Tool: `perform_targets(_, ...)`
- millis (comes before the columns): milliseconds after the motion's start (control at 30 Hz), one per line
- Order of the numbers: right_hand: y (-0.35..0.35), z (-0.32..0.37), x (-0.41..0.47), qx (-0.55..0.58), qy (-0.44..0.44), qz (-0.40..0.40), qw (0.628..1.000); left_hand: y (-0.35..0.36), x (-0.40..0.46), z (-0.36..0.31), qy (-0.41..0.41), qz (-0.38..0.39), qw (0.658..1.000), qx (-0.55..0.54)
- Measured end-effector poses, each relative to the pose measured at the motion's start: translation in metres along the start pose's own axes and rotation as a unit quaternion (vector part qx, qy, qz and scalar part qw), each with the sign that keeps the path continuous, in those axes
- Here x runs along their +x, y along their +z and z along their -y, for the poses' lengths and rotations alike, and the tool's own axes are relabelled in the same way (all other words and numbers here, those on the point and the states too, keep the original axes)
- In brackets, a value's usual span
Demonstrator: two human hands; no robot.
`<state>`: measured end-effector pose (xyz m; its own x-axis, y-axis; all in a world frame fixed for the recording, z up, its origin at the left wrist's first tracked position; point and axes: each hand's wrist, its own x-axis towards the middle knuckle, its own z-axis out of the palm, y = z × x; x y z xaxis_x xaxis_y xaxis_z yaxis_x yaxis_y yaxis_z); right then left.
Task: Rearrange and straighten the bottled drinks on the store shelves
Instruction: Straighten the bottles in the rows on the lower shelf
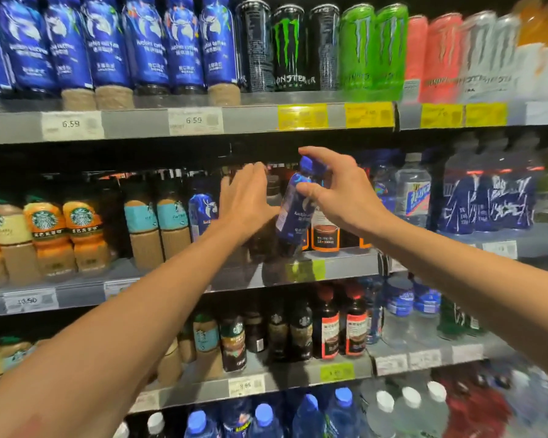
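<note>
My right hand [339, 191] grips a blue-labelled coffee bottle [293, 213] near its blue cap, holding it tilted in front of the middle shelf [241, 279]. My left hand [246, 200] reaches into the same shelf just left of that bottle, fingers spread and flat against dark bottles behind; whether it holds anything is hidden. Another blue coffee bottle [203, 213] stands upright on the shelf left of my left hand. Dark bottles with orange labels [325, 232] stand behind the held one.
The top shelf carries a row of blue coffee bottles [108, 45] and energy drink cans [290, 49]. Starbucks bottles [83, 229] fill the middle shelf's left; water bottles [413, 191] stand at its right. Lower shelves hold dark coffee bottles [298, 330] and blue-capped bottles [342, 409].
</note>
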<state>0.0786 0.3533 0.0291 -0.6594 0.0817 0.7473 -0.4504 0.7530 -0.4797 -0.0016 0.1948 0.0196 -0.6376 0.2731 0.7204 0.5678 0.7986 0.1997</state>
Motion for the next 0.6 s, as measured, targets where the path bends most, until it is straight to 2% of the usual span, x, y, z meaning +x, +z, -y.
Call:
perform_targets(67, 0.005, 0.001, 0.009, -0.005, -0.005, 0.016, 1.000, -0.012, -0.018, 0.004, -0.017, -0.038, 0.993, -0.115)
perform_targets(200, 0.029, 0.013, 0.023, -0.034, -0.032, 0.044, 0.998, -0.065, -0.050, 0.027, -0.036, -0.132, 0.978, -0.159)
perform_targets(300, 0.055, 0.018, 0.030, -0.066, -0.026, 0.046, 0.996, -0.105, -0.070, 0.051, -0.059, -0.134, 0.979, -0.141)
perform_targets(433, 0.092, 0.018, 0.033, -0.084, 0.006, 0.055, 0.995, -0.149, -0.071, 0.108, -0.126, -0.096, 0.985, -0.073)
perform_targets(600, 0.109, 0.013, 0.040, -0.129, 0.059, 0.064, 0.988, -0.170, -0.070, 0.157, -0.174, -0.100, 0.980, -0.005)
